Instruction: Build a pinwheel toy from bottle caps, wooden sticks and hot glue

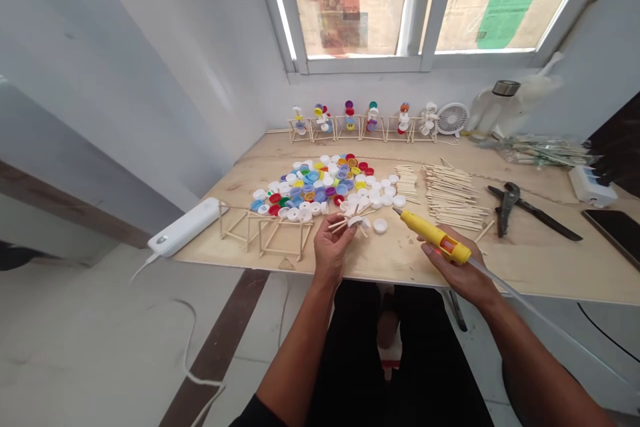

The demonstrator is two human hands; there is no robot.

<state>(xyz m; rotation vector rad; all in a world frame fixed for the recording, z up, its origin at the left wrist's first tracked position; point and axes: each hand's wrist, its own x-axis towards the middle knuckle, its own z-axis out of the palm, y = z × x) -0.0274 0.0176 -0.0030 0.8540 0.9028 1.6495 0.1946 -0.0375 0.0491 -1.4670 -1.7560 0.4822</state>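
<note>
Near the table's front edge, my left hand (332, 250) pinches a small wheel of wooden sticks (361, 215) that has a white bottle cap on it. My right hand (463, 273) is wrapped round a yellow hot glue gun (434, 235), its nozzle pointing left toward the stick wheel but apart from it. A loose white bottle cap (380, 225) lies between the two hands. Just beyond my left hand spreads a pile of coloured bottle caps (320, 187). Bundles of wooden sticks (453, 197) lie beyond the glue gun.
Two stick frames (280, 238) stand at front left beside a white power strip (187, 228). Finished cap wheels on stands (349, 121) line the back, near a small fan (453, 119). Pliers (508, 208), a knife (550, 219) and a phone (615, 233) lie at right.
</note>
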